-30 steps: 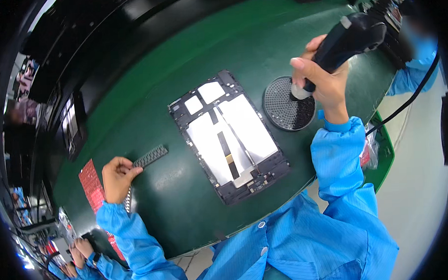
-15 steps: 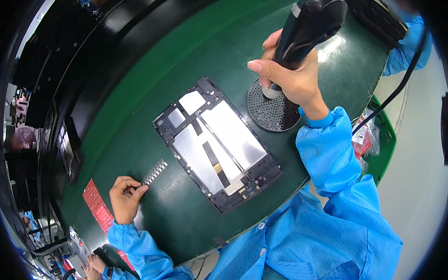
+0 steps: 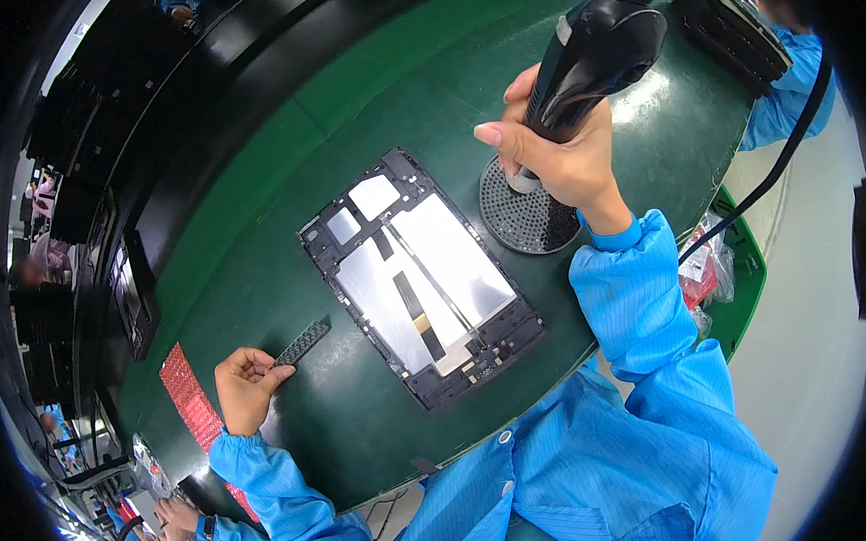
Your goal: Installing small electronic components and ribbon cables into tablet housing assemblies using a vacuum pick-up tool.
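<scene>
My right hand (image 3: 572, 161) is wrapped round a black electric screwdriver (image 3: 588, 60), its grey tip lowered over a round dish pitted with holes (image 3: 507, 206). Dark bits, probably screws, fill part of that dish. At the left, my left hand (image 3: 246, 387) pinches the near end of a short dark strip with rows of small marks (image 3: 304, 343) between thumb and fingers. The strip is tilted, its far end toward the tablet. Between my hands lies an opened tablet (image 3: 377, 301), its silver battery plates and dark ribbon cables exposed. Neither hand touches it.
A red bubble-wrap strip (image 3: 191, 398) lies beyond my left wrist. At right, a green bin (image 3: 744, 298) holds plastic bags, and a black cable (image 3: 782, 158) arcs past my sleeve. Dark racks (image 3: 95, 139) line the left; stacked black trays (image 3: 730, 36) stand near another person's blue sleeve (image 3: 794, 91).
My left hand has shifted slightly right and tipped the strip, which now shows dark instead of its pale squares. The screwdriver has moved only a little down and left.
</scene>
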`<state>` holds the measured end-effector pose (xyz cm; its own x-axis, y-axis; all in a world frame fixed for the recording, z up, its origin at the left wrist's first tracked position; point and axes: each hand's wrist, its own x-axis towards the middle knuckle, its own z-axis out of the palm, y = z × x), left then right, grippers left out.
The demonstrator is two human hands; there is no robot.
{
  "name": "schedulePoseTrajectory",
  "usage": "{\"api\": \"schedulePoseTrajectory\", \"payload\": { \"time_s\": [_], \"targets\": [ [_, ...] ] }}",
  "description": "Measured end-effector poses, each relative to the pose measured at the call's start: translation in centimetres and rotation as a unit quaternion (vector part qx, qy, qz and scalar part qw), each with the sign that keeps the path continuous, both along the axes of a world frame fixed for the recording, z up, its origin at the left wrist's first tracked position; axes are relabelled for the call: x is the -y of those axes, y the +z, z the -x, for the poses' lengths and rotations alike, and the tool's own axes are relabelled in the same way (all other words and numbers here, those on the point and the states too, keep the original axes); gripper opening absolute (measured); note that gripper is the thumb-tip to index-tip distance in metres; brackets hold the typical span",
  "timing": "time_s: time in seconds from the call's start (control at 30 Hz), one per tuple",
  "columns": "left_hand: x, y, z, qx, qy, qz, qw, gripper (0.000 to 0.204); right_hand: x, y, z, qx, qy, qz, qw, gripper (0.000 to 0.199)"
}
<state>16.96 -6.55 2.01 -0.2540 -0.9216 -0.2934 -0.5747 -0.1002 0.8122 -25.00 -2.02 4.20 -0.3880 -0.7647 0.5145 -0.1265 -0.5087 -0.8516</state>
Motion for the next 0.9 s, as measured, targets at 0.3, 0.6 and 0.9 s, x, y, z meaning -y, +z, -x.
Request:
{"api": "schedulePoseTrajectory", "payload": {
  "time_s": [0.3, 0.6, 0.9],
  "targets": [
    [0.4, 1.3, -1.0, -0.011, -0.005, -0.009, 1.0, 0.017, -0.9, 2.1, -1.6, 0.017, 0.0, 0.034, 0.999, 0.032],
    [-0.8, 1.3, -0.1, 0.108, -0.011, 0.142, 0.984, 0.032, 2.8, 4.4, -11.6, 0.03, 0.196, 0.021, 0.98, 0.034],
    [-1.7, 1.0, -1.2, 0.142, -0.075, 0.164, 0.973, 0.033, 6.4, 2.6, -17.5, -0.008, 0.282, -0.012, 0.959, 0.033]
  ]
}}
